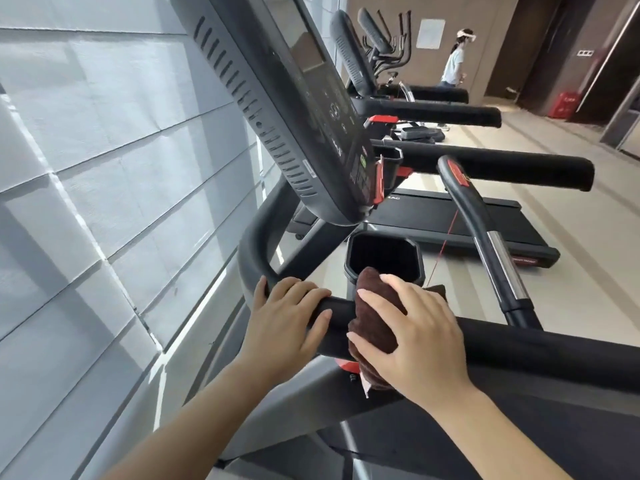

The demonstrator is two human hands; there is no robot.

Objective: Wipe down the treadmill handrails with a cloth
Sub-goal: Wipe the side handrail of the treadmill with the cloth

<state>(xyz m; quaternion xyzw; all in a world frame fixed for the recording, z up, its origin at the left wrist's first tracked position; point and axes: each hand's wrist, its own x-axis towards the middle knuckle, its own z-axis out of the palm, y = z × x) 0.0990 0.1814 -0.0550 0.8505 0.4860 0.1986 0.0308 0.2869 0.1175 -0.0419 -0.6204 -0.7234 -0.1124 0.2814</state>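
Note:
A black padded handrail (pixel 540 351) of the treadmill runs across the lower middle of the head view. My left hand (pixel 287 320) grips the rail near its left bend. Right beside it, my right hand (pixel 412 337) presses a dark brown cloth (pixel 372 327) wrapped over the rail. The cloth hangs down below the rail with a small white tag showing. A second curved handle (pixel 485 233) with a metal grip sensor rises from the rail further right.
The treadmill console (pixel 294 109) tilts overhead, with a black cup holder (pixel 384 258) just behind the cloth. A window with grey blinds (pixel 104 168) fills the left. More treadmills (pixel 450 216) stand in a row beyond. A person (pixel 453 64) stands far back.

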